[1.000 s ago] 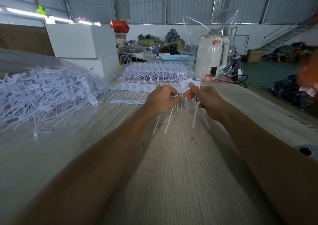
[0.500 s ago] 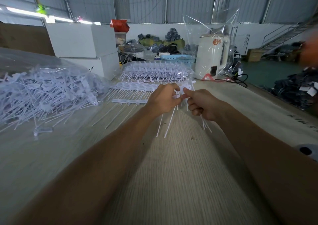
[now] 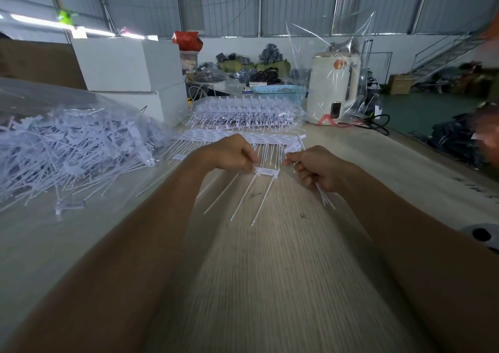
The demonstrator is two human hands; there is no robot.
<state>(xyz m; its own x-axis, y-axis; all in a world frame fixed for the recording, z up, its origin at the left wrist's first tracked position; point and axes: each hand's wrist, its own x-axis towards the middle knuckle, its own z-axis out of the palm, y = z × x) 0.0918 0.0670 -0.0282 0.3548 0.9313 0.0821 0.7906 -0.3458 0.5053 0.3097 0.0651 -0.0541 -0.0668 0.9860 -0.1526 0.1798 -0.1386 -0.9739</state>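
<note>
Over a wooden table (image 3: pixel 270 285), my left hand (image 3: pixel 229 152) pinches a short strip of white plastic tag ties (image 3: pixel 266 171) whose thin stems hang down toward me. My right hand (image 3: pixel 318 169) grips a small bundle of separated ties (image 3: pixel 325 200) in its curled fingers, tag heads sticking out near the thumb and stems poking out below the fist. The two hands are a short gap apart. Behind them lie flat rows of joined tie strips (image 3: pixel 237 137).
A large loose heap of separated ties (image 3: pixel 70 147) lies on clear plastic at the left. A bagged stack of tie strips (image 3: pixel 248 112) sits further back, with white boxes (image 3: pixel 127 63), a blue basket (image 3: pixel 279 91) and a white kettle (image 3: pixel 333 87) in plastic behind.
My hands have pulled apart. The left now holds a short strip with few stems, and the right has drawn away with its bundle and lowered slightly.
</note>
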